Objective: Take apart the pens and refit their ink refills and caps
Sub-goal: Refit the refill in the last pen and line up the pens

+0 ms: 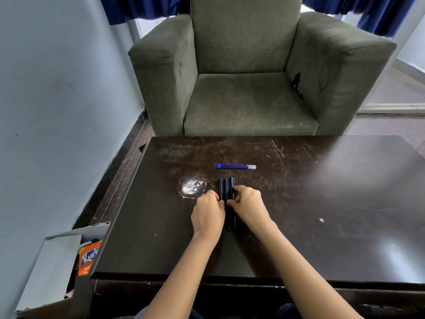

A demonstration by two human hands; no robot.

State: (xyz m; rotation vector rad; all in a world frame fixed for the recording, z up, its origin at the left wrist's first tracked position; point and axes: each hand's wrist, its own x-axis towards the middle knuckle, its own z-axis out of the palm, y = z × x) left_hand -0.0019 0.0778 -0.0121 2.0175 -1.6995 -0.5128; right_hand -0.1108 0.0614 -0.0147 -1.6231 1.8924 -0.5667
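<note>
Three black pens [226,188] lie side by side on the dark table [322,203], pointing away from me. My left hand [208,216] presses against their left side and my right hand [248,204] against their right side, fingertips pinching the bundle together. The pens' near ends are partly hidden between my hands. Farther back on the table lie blue ink refills [234,166], bunched together crosswise, apart from both hands.
A round white scuff mark [192,187] is on the table left of the pens. A grey-green armchair [250,72] stands beyond the far edge. An open cardboard box [55,268] with an orange snack packet [88,257] sits on the floor at the left.
</note>
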